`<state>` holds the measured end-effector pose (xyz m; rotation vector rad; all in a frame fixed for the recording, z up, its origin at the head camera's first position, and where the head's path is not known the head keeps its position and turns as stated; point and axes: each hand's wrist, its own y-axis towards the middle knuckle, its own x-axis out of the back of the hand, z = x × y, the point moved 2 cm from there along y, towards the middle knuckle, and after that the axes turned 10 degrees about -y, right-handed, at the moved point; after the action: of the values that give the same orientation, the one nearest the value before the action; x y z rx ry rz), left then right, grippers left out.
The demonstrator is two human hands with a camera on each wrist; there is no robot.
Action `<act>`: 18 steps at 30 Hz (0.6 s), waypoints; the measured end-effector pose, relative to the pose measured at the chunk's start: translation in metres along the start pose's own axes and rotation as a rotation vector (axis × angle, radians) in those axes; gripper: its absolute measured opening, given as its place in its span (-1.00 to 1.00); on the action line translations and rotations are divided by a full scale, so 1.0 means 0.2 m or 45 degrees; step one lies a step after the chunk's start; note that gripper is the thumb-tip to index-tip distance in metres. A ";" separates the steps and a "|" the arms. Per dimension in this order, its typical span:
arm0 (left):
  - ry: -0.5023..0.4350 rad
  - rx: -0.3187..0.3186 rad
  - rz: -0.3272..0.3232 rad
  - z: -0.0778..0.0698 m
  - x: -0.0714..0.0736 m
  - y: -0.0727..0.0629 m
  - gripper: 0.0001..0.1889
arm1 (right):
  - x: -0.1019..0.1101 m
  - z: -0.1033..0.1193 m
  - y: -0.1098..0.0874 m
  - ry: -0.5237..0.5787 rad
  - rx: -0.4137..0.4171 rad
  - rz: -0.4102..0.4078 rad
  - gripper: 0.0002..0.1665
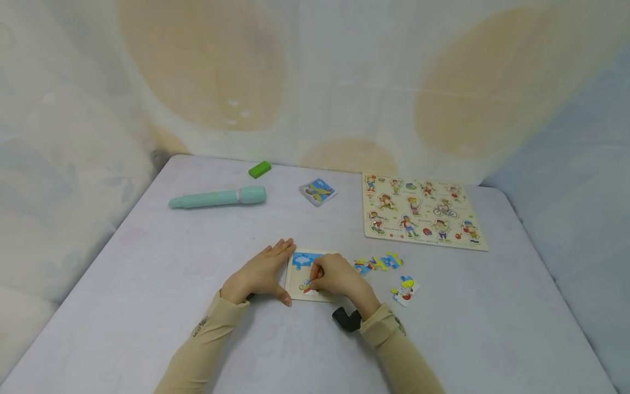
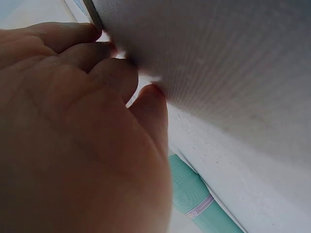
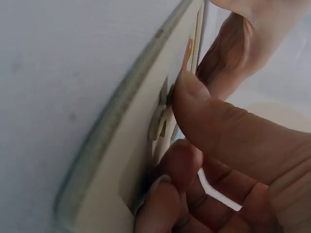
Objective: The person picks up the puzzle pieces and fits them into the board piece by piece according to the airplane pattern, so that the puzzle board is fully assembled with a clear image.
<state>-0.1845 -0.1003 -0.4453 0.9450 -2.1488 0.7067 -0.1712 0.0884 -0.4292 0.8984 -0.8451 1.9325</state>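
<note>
A small wooden jigsaw tray (image 1: pixel 295 294) lies on the table in the head view, with a blue cloud piece (image 1: pixel 301 260) in its upper left corner. My left hand (image 1: pixel 264 274) rests along the tray's left side, fingers stretched out and thumb near the lower corner. Over the tray's right part, my right hand (image 1: pixel 338 278) pinches a small colourful jigsaw piece (image 1: pixel 309 288) between thumb and fingers, low in the tray. In the right wrist view the thumb (image 3: pixel 214 116) presses close to the tray's face, and the fingers hide part of the piece.
Loose jigsaw pieces (image 1: pixel 379 263) lie right of the tray, with a joined clump (image 1: pixel 406 290) nearer me. Behind are a picture card (image 1: pixel 318 192), a green block (image 1: pixel 260 169), a teal wand-shaped object (image 1: pixel 219 197) and a large figure puzzle board (image 1: pixel 418 213).
</note>
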 end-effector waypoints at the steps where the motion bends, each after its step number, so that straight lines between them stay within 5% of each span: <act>1: 0.000 0.000 -0.001 0.00 0.00 0.00 0.33 | 0.00 0.00 0.00 -0.009 0.002 0.000 -0.81; 9: -0.014 0.019 -0.012 0.00 0.00 -0.01 0.32 | 0.08 -0.07 -0.01 0.087 0.053 0.014 -0.90; 14: -0.024 0.023 -0.007 -0.01 -0.01 0.00 0.31 | 0.21 -0.26 -0.08 0.101 -0.104 -0.107 -0.74; 18: -0.022 0.024 -0.004 -0.01 0.00 0.00 0.31 | 0.26 -0.40 -0.13 0.009 -0.238 -0.084 -0.59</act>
<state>-0.1827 -0.0989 -0.4443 0.9674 -2.1585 0.7209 -0.1908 0.1856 -0.4216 0.7970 -0.9620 1.7667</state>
